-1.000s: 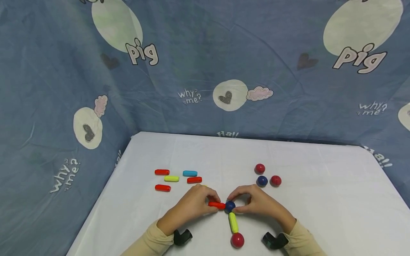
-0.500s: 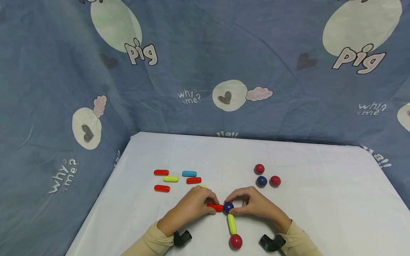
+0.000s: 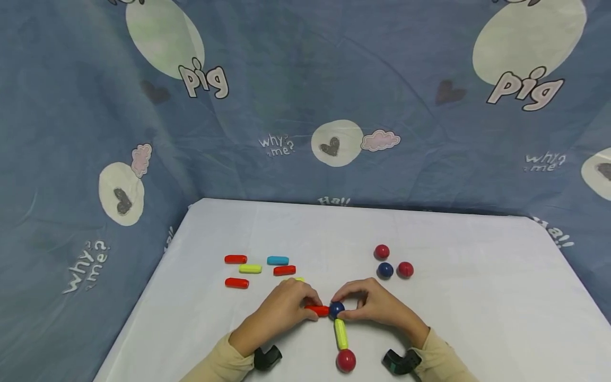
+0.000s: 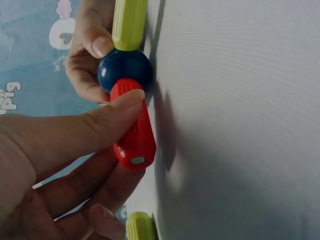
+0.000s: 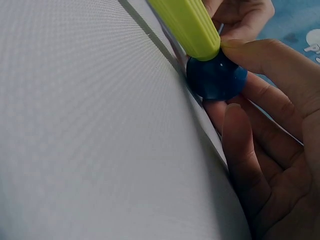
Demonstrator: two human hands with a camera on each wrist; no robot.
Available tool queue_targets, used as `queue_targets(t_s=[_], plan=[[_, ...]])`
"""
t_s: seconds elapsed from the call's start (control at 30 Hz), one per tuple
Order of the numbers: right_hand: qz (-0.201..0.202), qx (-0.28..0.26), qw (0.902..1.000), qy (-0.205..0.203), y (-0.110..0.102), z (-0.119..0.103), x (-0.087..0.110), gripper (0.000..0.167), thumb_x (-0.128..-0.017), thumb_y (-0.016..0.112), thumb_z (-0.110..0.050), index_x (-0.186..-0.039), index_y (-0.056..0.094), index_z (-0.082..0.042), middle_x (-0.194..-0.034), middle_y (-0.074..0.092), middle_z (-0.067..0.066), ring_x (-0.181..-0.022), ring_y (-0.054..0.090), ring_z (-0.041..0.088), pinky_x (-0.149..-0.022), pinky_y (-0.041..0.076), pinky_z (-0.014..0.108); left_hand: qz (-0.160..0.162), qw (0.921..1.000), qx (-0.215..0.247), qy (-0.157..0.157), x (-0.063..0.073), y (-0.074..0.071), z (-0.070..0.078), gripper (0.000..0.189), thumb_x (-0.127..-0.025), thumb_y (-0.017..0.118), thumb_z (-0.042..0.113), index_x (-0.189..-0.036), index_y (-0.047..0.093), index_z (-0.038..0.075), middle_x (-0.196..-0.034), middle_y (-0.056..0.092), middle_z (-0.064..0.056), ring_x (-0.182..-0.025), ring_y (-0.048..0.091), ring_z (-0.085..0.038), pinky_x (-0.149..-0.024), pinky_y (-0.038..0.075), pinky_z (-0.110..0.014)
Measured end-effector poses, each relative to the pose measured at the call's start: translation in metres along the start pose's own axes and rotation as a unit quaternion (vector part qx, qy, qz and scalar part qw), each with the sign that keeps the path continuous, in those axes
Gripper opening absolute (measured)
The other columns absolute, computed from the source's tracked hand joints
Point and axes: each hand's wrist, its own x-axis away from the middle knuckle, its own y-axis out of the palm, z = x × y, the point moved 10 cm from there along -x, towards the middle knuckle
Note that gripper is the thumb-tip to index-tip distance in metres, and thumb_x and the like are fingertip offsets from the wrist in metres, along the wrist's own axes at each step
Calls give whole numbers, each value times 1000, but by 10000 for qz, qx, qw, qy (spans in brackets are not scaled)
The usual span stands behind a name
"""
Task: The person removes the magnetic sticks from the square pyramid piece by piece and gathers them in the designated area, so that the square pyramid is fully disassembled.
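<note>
My left hand (image 3: 284,307) pinches a short red building stick (image 3: 319,311) between thumb and fingers. A small silvery disc shows in the stick's free end in the left wrist view. The other end touches a dark blue ball (image 3: 336,310), which my right hand (image 3: 382,305) holds between thumb and fingers. From this ball a ribbed yellow-green stick (image 3: 341,334) runs toward the near edge, with a larger-looking red ball (image 3: 346,361) at its far end. In the right wrist view the yellow-green stick (image 5: 190,27) meets the blue ball (image 5: 216,76) beside my thumb.
Loose red sticks (image 3: 236,283), a yellow-green stick (image 3: 250,269) and a blue stick (image 3: 278,260) lie back left on the white table (image 3: 477,297). Another yellow-green stick (image 3: 299,279) is partly behind my left hand. Two red balls (image 3: 405,269) and a blue ball (image 3: 385,270) sit back right.
The whole head view has drifted, so everything appears slightly farther left. Both hands keep their hold, and the joined sticks and balls stay in the same arrangement.
</note>
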Motion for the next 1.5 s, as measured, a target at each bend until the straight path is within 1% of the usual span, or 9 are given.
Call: queue_targets(t_s=[0.27,0.4,0.6,0.73,0.87,1.0,1.17,1.33,1.5], plan=[[-15,-34,10000,-39,1,2,-2,27,-86,84,-20,-113,79,-19,-111,78,0,-80,64,5,-57,52,20,-54,10000,-44,-3,3,-1,0,15,-79,90,23,-92,83,19,-82,73,15,-75,55,-3,-71,43,-21],[43,11,10000,-58,-2,3,-1,27,-86,84,-20,-112,79,-19,-111,78,0,-78,64,6,-58,52,20,34,9998,-123,-137,10,-10,-6,15,-79,90,21,-93,83,19,-83,73,14,-77,56,-4,-74,45,-25],[73,-34,10000,40,-5,4,0,27,-86,84,-19,-112,78,-18,-111,78,2,-77,62,1,-58,52,19,552,9960,-354,-599,29,-38,-31,17,-76,91,14,-89,82,21,-88,74,11,-81,55,-9,-75,47,-30],[77,-104,9999,-45,-5,3,0,27,-87,84,-18,-113,78,-15,-111,78,6,-76,62,5,-58,52,19,868,9901,-515,-973,43,-52,-52,21,-73,92,11,-86,80,22,-87,71,11,-79,53,-9,-72,47,-28],[66,-133,9999,-54,-3,4,-1,27,-87,83,-17,-113,78,-14,-111,78,8,-76,62,6,-58,52,19,1083,9838,-637,-1282,55,-62,-72,23,-72,93,8,-83,79,22,-84,69,10,-77,53,-9,-71,46,-30],[47,-119,9999,33,-3,5,-1,27,-87,83,-18,-113,78,-16,-111,78,5,-76,61,1,-58,53,20,1112,9805,-707,-1456,62,-66,-86,25,-71,93,5,-82,77,21,-82,68,8,-76,54,-11,-70,46,-32],[59,-92,9999,116,-3,4,1,28,-86,84,-18,-113,78,-18,-111,78,2,-73,60,-1,-58,53,20,1046,9805,-763,-1481,63,-68,-89,24,-72,92,4,-83,76,19,-81,68,6,-75,54,-12,-68,47,-32],[52,-114,9999,84,-3,3,1,27,-87,84,-18,-113,77,-18,-111,78,2,-72,60,-1,-58,53,21,1026,9793,-806,-1550,63,-69,-89,24,-72,92,4,-84,77,18,-82,69,5,-75,55,-12,-68,48,-33],[32,-147,9998,116,-2,5,0,27,-86,84,-18,-113,77,-18,-111,77,4,-73,60,-1,-58,53,20,1080,9790,-841,-1512,64,-69,-88,25,-71,93,6,-86,77,17,-85,70,4,-79,58,-13,-71,52,-35]])
